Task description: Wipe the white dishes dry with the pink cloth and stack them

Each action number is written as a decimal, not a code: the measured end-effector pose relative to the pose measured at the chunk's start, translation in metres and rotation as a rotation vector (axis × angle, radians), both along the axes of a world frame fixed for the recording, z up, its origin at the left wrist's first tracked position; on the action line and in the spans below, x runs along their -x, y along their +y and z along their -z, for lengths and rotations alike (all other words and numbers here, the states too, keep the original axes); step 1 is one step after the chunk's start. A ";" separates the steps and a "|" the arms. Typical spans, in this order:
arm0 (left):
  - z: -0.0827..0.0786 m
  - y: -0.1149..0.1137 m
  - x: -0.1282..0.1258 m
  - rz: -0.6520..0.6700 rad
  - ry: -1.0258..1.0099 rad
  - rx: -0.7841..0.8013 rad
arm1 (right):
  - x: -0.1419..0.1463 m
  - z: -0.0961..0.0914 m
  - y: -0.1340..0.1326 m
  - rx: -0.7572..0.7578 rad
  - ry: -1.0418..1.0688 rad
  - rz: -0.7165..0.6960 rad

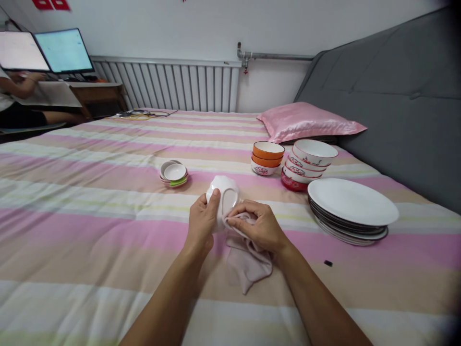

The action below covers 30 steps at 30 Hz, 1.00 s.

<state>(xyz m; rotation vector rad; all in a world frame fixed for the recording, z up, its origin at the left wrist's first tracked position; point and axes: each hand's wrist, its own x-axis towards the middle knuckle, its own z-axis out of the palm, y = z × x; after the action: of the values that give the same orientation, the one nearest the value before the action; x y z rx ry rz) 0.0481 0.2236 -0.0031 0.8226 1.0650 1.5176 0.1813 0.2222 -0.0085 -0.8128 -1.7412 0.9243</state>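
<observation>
My left hand (pixel 201 222) grips a small white dish (pixel 224 192), held upside down above the striped bed, with the thumb on its rim. My right hand (pixel 260 225) is closed on a pale pink cloth (pixel 248 259) and presses it against the dish's underside; the rest of the cloth hangs down below the hand.
A small stack of little saucers (pixel 174 174) lies to the left. Orange and white bowls (pixel 267 157), red-patterned bowls (pixel 309 164) and a stack of white plates (pixel 351 206) sit to the right. A pink pillow (pixel 306 120) and grey headboard (pixel 396 96) are behind. A person sits at monitors (pixel 46 50) far left.
</observation>
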 end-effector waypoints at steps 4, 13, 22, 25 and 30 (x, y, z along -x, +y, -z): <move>-0.005 -0.003 0.004 -0.117 0.257 -0.108 | -0.005 0.002 0.009 0.295 0.358 0.225; 0.003 -0.005 0.015 0.157 0.765 -0.512 | -0.018 0.002 0.013 0.952 0.620 -0.165; 0.003 0.001 0.021 -0.215 1.153 -0.777 | -0.012 0.008 0.014 0.694 0.699 -0.066; 0.000 0.003 0.019 -0.373 0.974 -0.704 | -0.011 0.007 0.014 0.574 0.671 -0.047; 0.003 0.004 0.007 0.030 0.360 -0.366 | -0.003 0.005 0.009 0.506 0.620 -0.075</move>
<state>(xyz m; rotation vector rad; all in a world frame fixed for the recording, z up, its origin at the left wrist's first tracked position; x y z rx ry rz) 0.0415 0.2272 -0.0056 1.4003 1.0353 1.5996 0.1845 0.2311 -0.0139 -0.6716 -1.0132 1.5139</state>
